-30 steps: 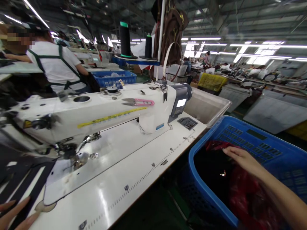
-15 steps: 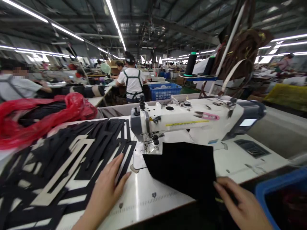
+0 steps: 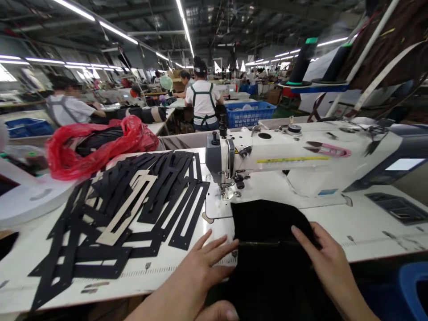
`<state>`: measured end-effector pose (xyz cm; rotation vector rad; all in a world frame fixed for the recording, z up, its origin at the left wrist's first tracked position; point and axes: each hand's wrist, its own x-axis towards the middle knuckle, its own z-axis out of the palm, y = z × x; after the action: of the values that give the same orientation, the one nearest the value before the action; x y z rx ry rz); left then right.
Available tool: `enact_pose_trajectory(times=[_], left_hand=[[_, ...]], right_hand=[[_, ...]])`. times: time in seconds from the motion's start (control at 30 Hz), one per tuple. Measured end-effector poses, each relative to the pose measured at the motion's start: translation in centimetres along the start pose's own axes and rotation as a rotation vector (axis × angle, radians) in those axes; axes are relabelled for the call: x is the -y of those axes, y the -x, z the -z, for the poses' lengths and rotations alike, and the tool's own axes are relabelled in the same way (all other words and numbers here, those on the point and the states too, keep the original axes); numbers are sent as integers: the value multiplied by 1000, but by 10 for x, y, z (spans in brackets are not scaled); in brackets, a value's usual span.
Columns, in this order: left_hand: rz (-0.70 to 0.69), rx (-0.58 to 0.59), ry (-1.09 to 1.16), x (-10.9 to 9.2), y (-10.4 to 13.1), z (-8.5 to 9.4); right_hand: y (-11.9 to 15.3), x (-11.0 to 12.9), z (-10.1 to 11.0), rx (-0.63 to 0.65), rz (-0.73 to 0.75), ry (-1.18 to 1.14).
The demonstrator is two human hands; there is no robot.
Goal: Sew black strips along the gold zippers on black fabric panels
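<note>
A black fabric piece (image 3: 267, 218) lies at the front of the sewing machine (image 3: 284, 156) and hangs over the table edge, its back edge just short of the needle area. My right hand (image 3: 329, 254) pinches its right side, thumb on top. Fingers spread, my left hand (image 3: 203, 267) rests at the cloth's left edge, fingertips touching or very near it. To the left, black frame-shaped pieces (image 3: 190, 214) lie in a loose pile with a beige one (image 3: 125, 214) on top.
A red plastic bag (image 3: 90, 147) sits behind the pile. Thread cones (image 3: 302, 62) stand on a holder at the back right. Beyond the machine are a blue basket (image 3: 249, 117) and a person in a white shirt (image 3: 203, 100). A blue bin (image 3: 413, 281) is at lower right.
The black fabric has come away from the needle area towards me. My left hand has moved from beside the pile to the fabric's left edge. The view has turned left.
</note>
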<state>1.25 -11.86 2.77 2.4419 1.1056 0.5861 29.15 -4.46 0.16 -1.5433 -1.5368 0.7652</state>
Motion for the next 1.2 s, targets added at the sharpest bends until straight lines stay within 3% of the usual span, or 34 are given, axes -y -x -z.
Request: enact_pose_trajectory(times=[0.1,0.2,0.27,0.4,0.5,0.6,0.7,0.77,0.8,0.87,1.0,1.1,1.2], left_hand=[[-144,-29,-66,11,-4,-18],[-236,60,-13,12,-10,-29],[-158,61,35,8,-16,-29],[11,-112,16,2,-37,-24],[74,-107,-31,8,-53,-29],[123,-105,96,21,-57,-35],[294,-285,417,35,-47,-34],[465,-417,678,43,-40,-31],[532,-453,794,46,-37,-30],[597,-468,948,52,-33,-25],[582,-475,949,60,-30,-5],[488,-568,625,58,-30,17],[245,-475,243,46,-42,22]], right_hand=[[-1,1,0,-180,32,45],[-2,-9,2,-124,71,244],[-3,-19,4,-95,69,315],[-14,-31,8,-204,111,374],[-21,-27,12,-186,167,347],[-12,-9,14,-119,487,340],[9,12,11,131,1029,423],[23,20,8,275,1219,469],[27,21,7,316,1231,478],[32,19,4,324,1093,464],[29,3,-1,133,749,398],[31,-10,-6,48,724,442],[37,-15,-11,40,725,508]])
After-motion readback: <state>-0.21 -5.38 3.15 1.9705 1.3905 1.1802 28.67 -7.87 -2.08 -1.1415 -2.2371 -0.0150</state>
